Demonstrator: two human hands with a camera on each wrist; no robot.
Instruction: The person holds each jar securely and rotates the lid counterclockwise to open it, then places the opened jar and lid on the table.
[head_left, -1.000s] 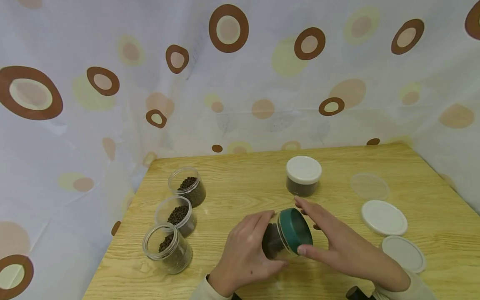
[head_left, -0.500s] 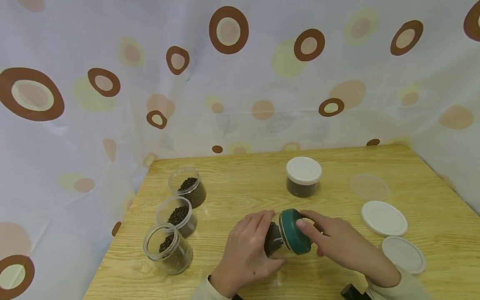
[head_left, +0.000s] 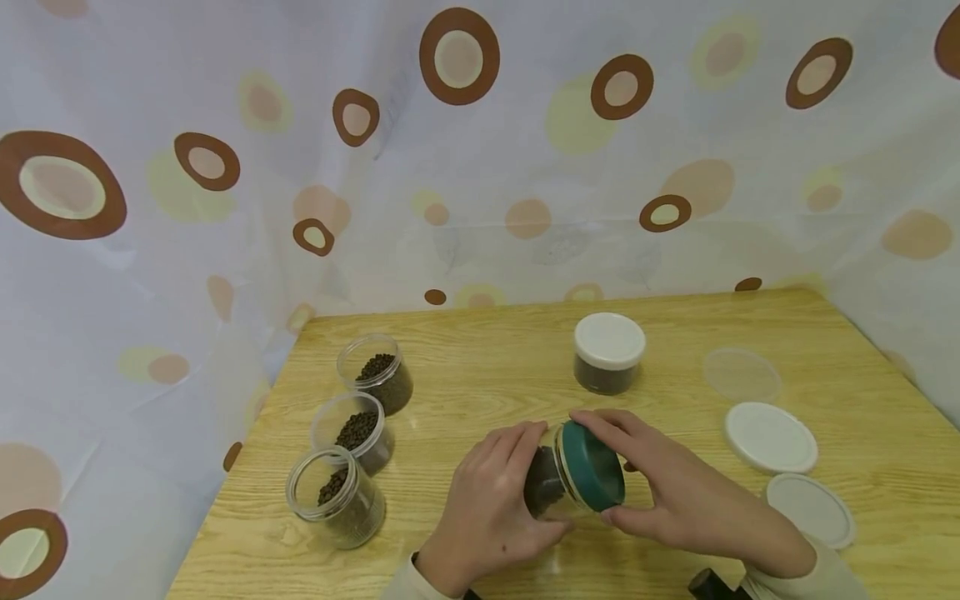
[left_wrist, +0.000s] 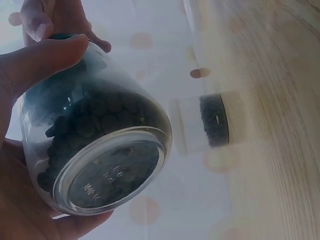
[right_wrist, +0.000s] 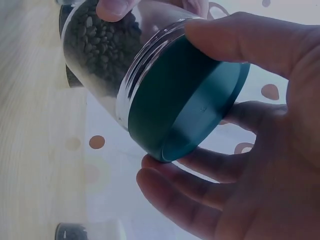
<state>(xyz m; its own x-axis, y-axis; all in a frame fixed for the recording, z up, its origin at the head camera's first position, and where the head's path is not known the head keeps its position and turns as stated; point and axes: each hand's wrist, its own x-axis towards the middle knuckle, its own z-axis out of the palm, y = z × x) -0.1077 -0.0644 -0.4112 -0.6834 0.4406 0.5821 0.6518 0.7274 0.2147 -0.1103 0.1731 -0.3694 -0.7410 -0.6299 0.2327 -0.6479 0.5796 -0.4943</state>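
Observation:
Above the near middle of the table, my left hand (head_left: 487, 500) grips a glass jar (head_left: 543, 483) of dark beans, tilted on its side with its base toward the left. A green screw lid (head_left: 592, 467) sits on the jar's mouth, facing right. My right hand (head_left: 675, 492) holds this lid by its rim, fingers over the far edge and thumb at the near edge. In the right wrist view, the thumb presses the green lid (right_wrist: 170, 95) and the fingers curl round its other side. The beans and the jar's embossed glass base (left_wrist: 112, 172) show in the left wrist view.
Three open clear jars of beans, a near one (head_left: 337, 500), a middle one (head_left: 352, 433) and a far one (head_left: 375, 371), stand at the left. A white-lidded jar (head_left: 609, 342) stands behind my hands. Several loose lids, one white (head_left: 771, 437), lie at the right.
My right hand turned its thumb up over the green lid, then swung back with the thumb at the near rim. The left hand kept its grip on the jar, nearly still.

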